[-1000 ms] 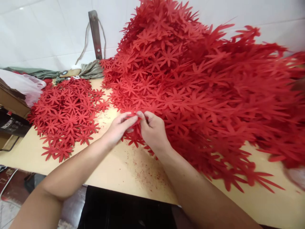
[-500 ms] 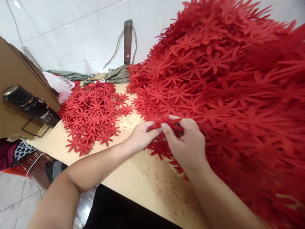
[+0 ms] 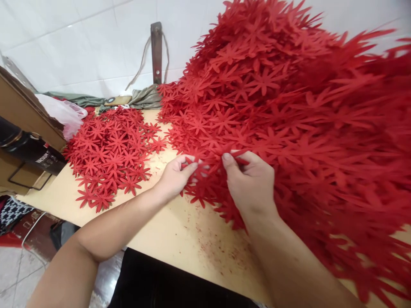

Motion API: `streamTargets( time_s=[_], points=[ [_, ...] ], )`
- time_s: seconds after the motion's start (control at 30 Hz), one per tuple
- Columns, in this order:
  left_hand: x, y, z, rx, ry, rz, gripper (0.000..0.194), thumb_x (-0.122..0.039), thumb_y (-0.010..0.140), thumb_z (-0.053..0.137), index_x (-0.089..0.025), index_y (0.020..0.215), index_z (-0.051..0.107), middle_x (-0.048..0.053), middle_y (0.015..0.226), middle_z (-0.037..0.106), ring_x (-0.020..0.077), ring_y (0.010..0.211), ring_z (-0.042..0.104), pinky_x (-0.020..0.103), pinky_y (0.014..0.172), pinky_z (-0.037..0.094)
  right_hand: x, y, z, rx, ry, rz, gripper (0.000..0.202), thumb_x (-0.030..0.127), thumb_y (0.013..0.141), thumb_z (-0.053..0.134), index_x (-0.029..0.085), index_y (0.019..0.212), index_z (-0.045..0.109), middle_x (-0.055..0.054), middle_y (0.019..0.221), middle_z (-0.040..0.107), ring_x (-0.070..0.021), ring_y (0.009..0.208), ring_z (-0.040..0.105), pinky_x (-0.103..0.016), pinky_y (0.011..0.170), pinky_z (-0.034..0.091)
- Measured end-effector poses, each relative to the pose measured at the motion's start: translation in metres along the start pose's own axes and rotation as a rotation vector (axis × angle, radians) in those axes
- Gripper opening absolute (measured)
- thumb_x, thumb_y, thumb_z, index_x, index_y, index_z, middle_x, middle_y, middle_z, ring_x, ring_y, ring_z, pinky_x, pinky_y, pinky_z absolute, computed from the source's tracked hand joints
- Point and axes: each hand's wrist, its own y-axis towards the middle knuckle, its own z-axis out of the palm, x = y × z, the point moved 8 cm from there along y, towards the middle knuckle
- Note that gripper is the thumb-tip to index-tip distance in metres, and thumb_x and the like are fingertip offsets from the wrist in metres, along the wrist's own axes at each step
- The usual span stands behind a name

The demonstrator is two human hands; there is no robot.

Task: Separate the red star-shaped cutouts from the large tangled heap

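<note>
Over the front of the large heap of red flower-shaped pieces point(image 3: 263, 102), both my hands are raised a little apart. My left hand point(image 3: 176, 174) pinches a red flower piece between thumb and fingers, its petals partly blurred. A short way to the right, my right hand point(image 3: 248, 179) is closed with the thumb on another red flower piece, whose petals stick out beside the fingers. A smaller pile of red flower pieces point(image 3: 111, 154) lies to the left of my left hand.
A black vacuum flask point(image 3: 32, 149) leans by a cardboard box point(image 3: 19, 98) at the left. Behind the small pile are a pinkish plastic bag point(image 3: 64, 113) and grey-green cloth point(image 3: 146, 97). Red crumbs dot the light tabletop point(image 3: 189, 252). A metal bracket point(image 3: 156, 53) stands against the tiled wall.
My hands have moved apart, the left one to the left, each with red petals at its fingers. Before, they met around red pieces. The whole view has shifted slightly.
</note>
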Motion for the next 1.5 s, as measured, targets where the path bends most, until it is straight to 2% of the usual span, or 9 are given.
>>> streamTargets(
  time_s=[0.17, 0.23, 0.33, 0.4, 0.67, 0.87, 1.1, 1.27, 1.5],
  points=[
    [-0.005, 0.002, -0.004, -0.038, -0.052, 0.032, 0.019, -0.003, 0.077, 0.052, -0.016, 0.086, 0.061, -0.004, 0.065, 0.064, 0.0046, 0.054, 0.055, 0.016, 0.056, 0.040, 0.008, -0.001, 0.005, 0.091, -0.066, 0.032, 0.036, 0.045, 0.080, 0.059, 0.021, 0.055, 0.046, 0.003, 0.050, 0.040, -0.0099, 0.048, 0.035, -0.027, 0.047, 0.031],
    [-0.006, 0.000, -0.002, 0.008, -0.093, 0.046, 0.007, -0.015, 0.077, 0.060, -0.017, 0.084, 0.061, -0.004, 0.067, 0.062, 0.0054, 0.057, 0.055, 0.017, 0.057, 0.041, 0.008, -0.002, 0.010, 0.136, -0.076, 0.038, 0.042, 0.048, 0.081, 0.058, 0.021, 0.053, 0.041, 0.005, 0.049, 0.035, -0.0083, 0.048, 0.032, -0.025, 0.047, 0.028],
    [-0.007, -0.004, 0.006, 0.101, -0.079, 0.054, 0.024, -0.037, 0.073, 0.071, -0.018, 0.082, 0.059, -0.005, 0.067, 0.058, 0.0058, 0.057, 0.052, 0.018, 0.056, 0.042, 0.007, -0.004, 0.017, 0.180, -0.086, 0.017, 0.046, 0.049, 0.080, 0.058, 0.021, 0.053, 0.035, 0.005, 0.050, 0.032, -0.0072, 0.049, 0.031, -0.024, 0.046, 0.026],
    [-0.008, -0.005, 0.008, 0.119, -0.036, 0.076, 0.030, -0.038, 0.068, 0.076, -0.018, 0.079, 0.058, -0.006, 0.064, 0.055, 0.0052, 0.056, 0.050, 0.018, 0.056, 0.041, 0.006, -0.006, 0.021, 0.204, -0.089, 0.002, 0.045, 0.048, 0.081, 0.056, 0.021, 0.054, 0.032, 0.006, 0.050, 0.030, -0.0072, 0.049, 0.030, -0.023, 0.046, 0.026],
    [-0.015, 0.009, -0.017, -0.122, -0.067, 0.118, 0.018, -0.027, 0.072, 0.073, -0.015, 0.074, 0.060, -0.004, 0.062, 0.062, 0.0059, 0.056, 0.055, 0.018, 0.059, 0.045, 0.003, -0.017, 0.043, 0.399, 0.087, 0.019, 0.012, 0.033, 0.081, 0.055, 0.022, 0.080, 0.051, -0.002, 0.078, 0.062, -0.0143, 0.072, 0.057, -0.030, 0.074, 0.049],
    [-0.021, 0.008, -0.018, -0.148, -0.046, 0.163, 0.018, -0.026, 0.071, 0.074, -0.015, 0.071, 0.060, -0.004, 0.060, 0.063, 0.0057, 0.053, 0.054, 0.019, 0.060, 0.046, 0.002, -0.009, 0.033, 0.320, 0.023, 0.047, 0.018, 0.033, 0.079, 0.055, 0.020, 0.067, 0.050, 0.003, 0.058, 0.048, -0.0100, 0.054, 0.043, -0.025, 0.054, 0.039],
    [-0.023, 0.005, -0.016, -0.171, 0.065, 0.179, 0.008, -0.012, 0.075, 0.061, -0.016, 0.073, 0.054, -0.007, 0.056, 0.057, 0.0041, 0.046, 0.045, 0.017, 0.053, 0.040, 0.008, -0.004, 0.019, 0.214, -0.090, 0.013, 0.045, 0.044, 0.083, 0.053, 0.022, 0.055, 0.027, 0.006, 0.051, 0.025, -0.0059, 0.048, 0.024, -0.024, 0.046, 0.023],
    [-0.022, 0.005, -0.009, -0.072, 0.056, 0.189, 0.016, -0.006, 0.071, 0.049, -0.019, 0.077, 0.057, -0.007, 0.056, 0.054, 0.0054, 0.045, 0.038, 0.019, 0.052, 0.036, 0.007, -0.005, 0.021, 0.208, -0.023, 0.021, 0.049, 0.054, 0.082, 0.053, 0.021, 0.055, 0.030, 0.006, 0.053, 0.025, -0.0065, 0.051, 0.024, -0.024, 0.047, 0.025],
    [-0.018, 0.005, -0.007, -0.002, 0.036, 0.153, 0.017, -0.020, 0.077, 0.049, -0.018, 0.060, 0.049, -0.004, 0.050, 0.044, 0.0076, 0.047, 0.038, 0.021, 0.048, 0.030, 0.011, -0.011, 0.027, 0.255, -0.010, 0.001, 0.038, 0.043, 0.082, 0.054, 0.021, 0.058, 0.035, 0.004, 0.055, 0.038, -0.0086, 0.054, 0.035, -0.024, 0.052, 0.032]
  ],
)
